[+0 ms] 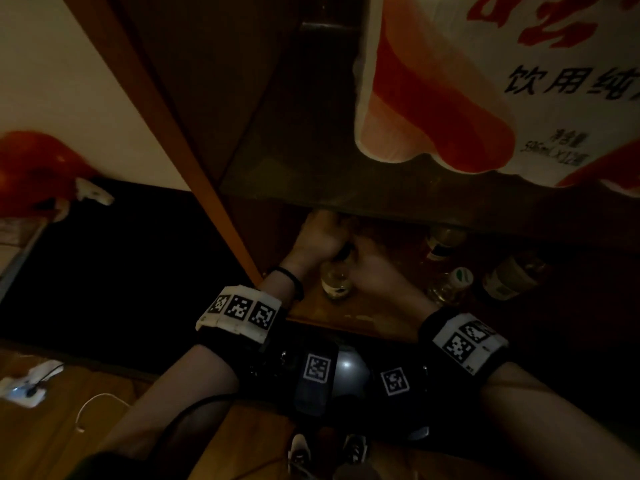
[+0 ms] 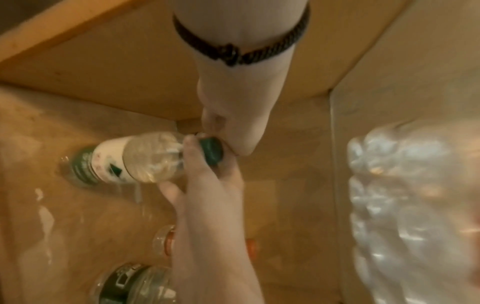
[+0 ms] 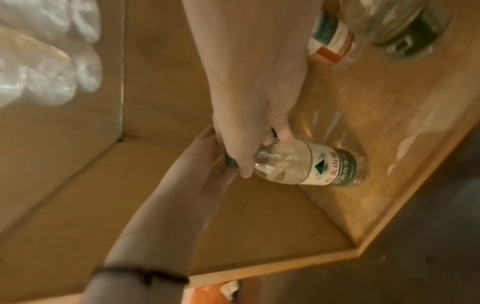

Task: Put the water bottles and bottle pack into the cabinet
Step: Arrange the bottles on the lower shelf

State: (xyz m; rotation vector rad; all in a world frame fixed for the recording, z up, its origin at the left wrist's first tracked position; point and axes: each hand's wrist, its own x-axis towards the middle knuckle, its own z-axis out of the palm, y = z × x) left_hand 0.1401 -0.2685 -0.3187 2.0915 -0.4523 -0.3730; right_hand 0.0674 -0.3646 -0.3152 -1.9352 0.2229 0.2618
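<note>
A clear water bottle point(image 1: 336, 284) point(image 2: 122, 160) point(image 3: 322, 164) with a green cap and a white-green label stands on the cabinet's bottom board point(image 1: 346, 317), close to the left wall. My right hand point(image 1: 363, 258) point(image 2: 202, 164) point(image 3: 249, 148) grips its neck from the side. My left hand point(image 1: 322, 233) point(image 2: 228, 131) point(image 3: 207, 164), with a black band on the wrist, curls over the cap. The bottle pack point(image 1: 519, 81), wrapped in white and red film, lies on the shelf above, and its shiny underside point(image 2: 402, 185) point(image 3: 46, 61) shows in both wrist views.
Three more bottles point(image 1: 450, 282) point(image 1: 512, 278) point(image 1: 443, 244) stand on the same board to the right of my hands. The cabinet's wooden front post point(image 1: 194, 161) rises on the left. Outside lie a red-orange object point(image 1: 34, 168), a dark mat point(image 1: 121, 271) and a power strip point(image 1: 24, 386).
</note>
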